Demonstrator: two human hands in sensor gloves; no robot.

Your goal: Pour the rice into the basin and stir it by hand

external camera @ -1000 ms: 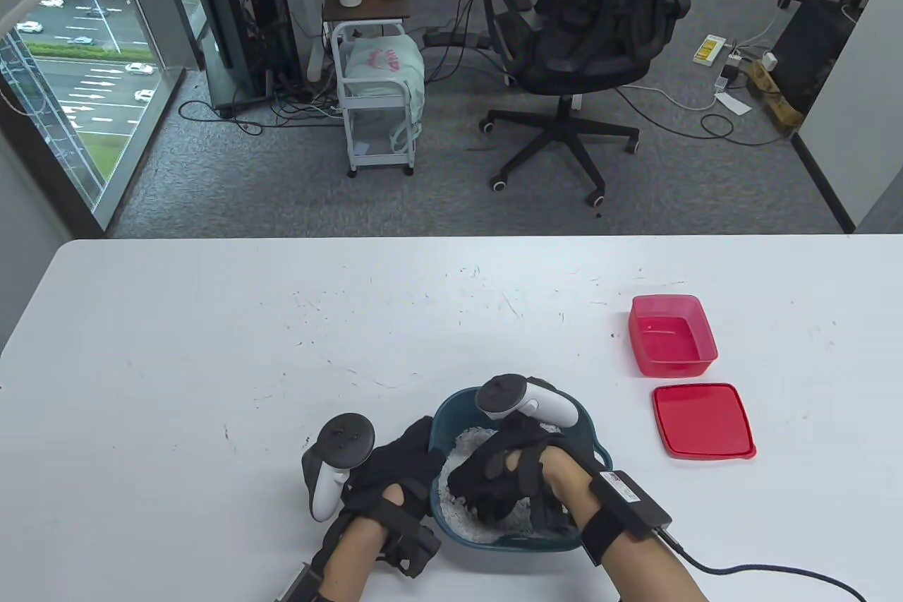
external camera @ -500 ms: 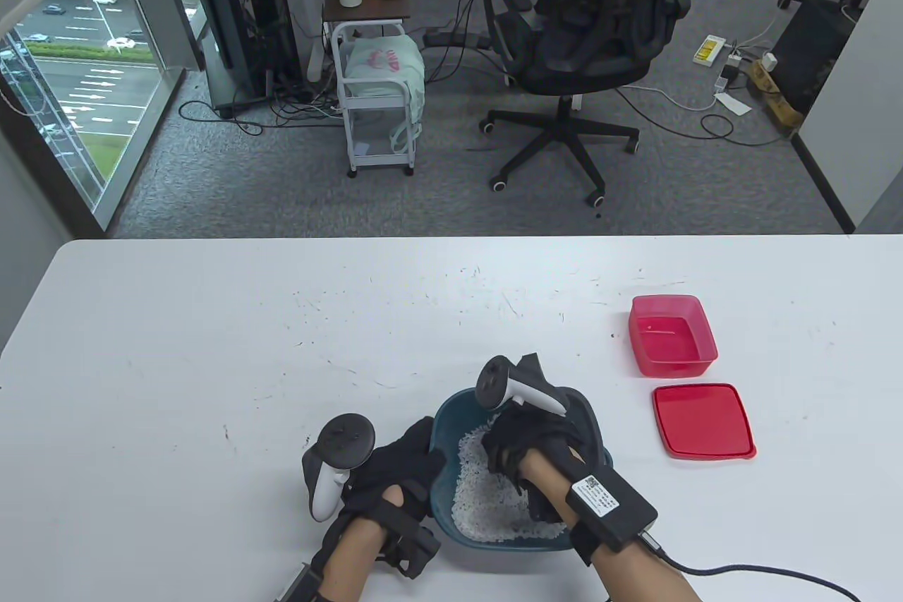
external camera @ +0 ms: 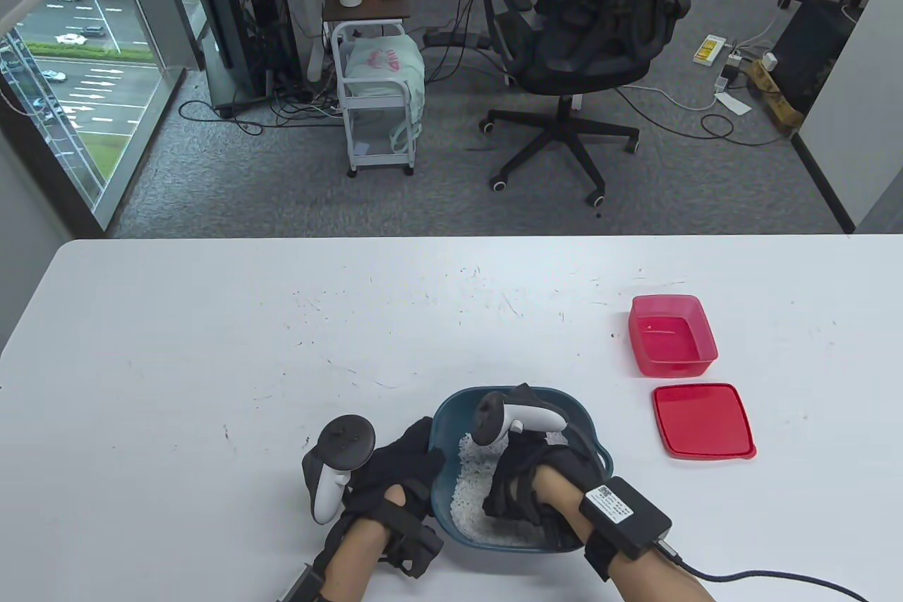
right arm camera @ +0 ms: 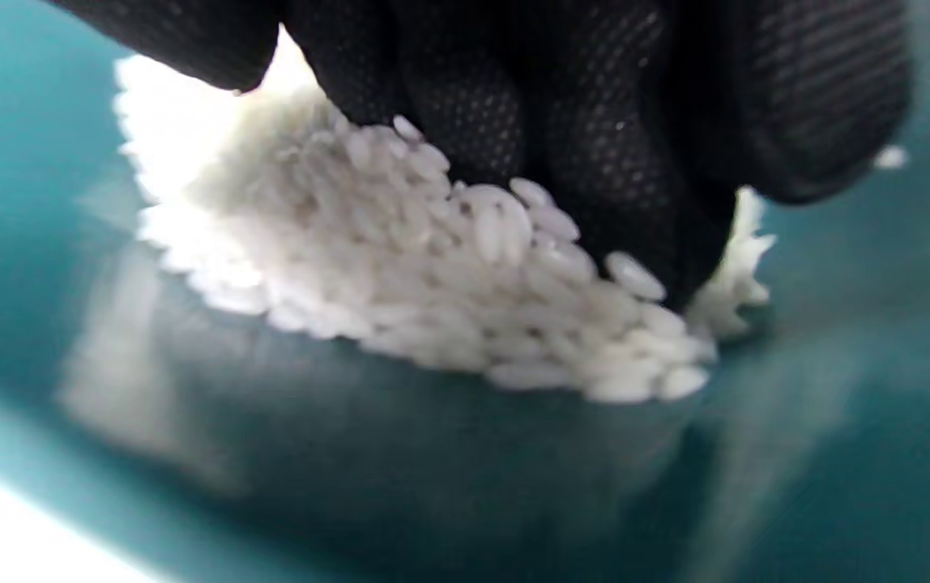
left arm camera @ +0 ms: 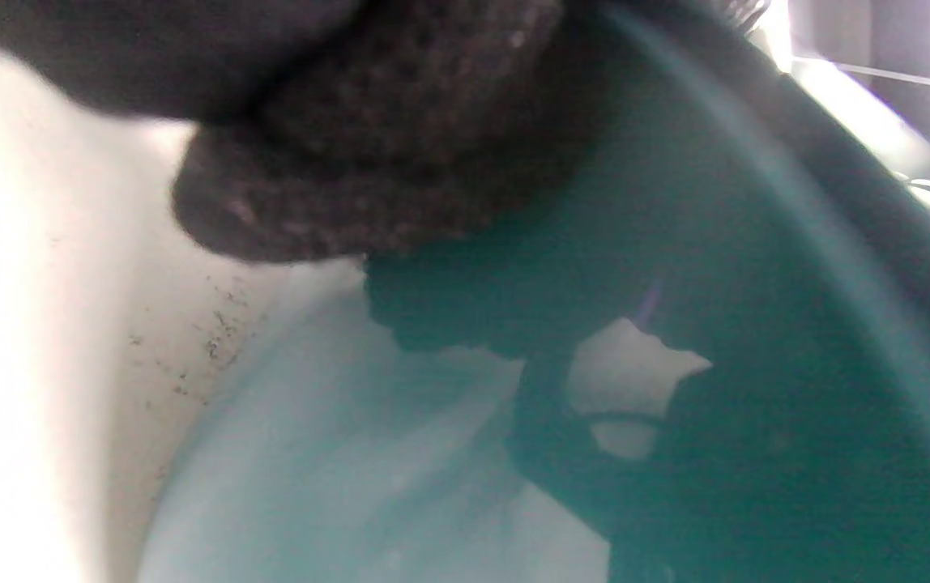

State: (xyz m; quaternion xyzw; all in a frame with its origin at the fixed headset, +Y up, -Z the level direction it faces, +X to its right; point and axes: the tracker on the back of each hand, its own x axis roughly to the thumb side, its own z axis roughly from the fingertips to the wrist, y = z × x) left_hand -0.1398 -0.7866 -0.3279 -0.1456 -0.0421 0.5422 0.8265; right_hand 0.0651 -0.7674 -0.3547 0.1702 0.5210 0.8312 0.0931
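Note:
The teal basin (external camera: 446,422) sits near the table's front edge with white rice (external camera: 469,489) in it. My left hand (external camera: 405,464) holds the basin's left rim; in the left wrist view its fingers (left arm camera: 368,162) lie against the basin's outer wall (left arm camera: 757,283). My right hand (external camera: 522,492) is down inside the basin at its near right side. In the right wrist view its fingers (right arm camera: 595,121) dig into the rice (right arm camera: 433,275), with grains heaped against them over the basin's floor (right arm camera: 838,405).
An empty red container (external camera: 670,337) stands to the right of the basin, and its red lid (external camera: 702,418) lies flat just in front of it. A black cable (external camera: 762,577) trails from my right wrist across the table's front edge.
My right hand has swept through the rice, from lying across the middle to the far right and now back to the near right. The left hand and basin have stayed put.

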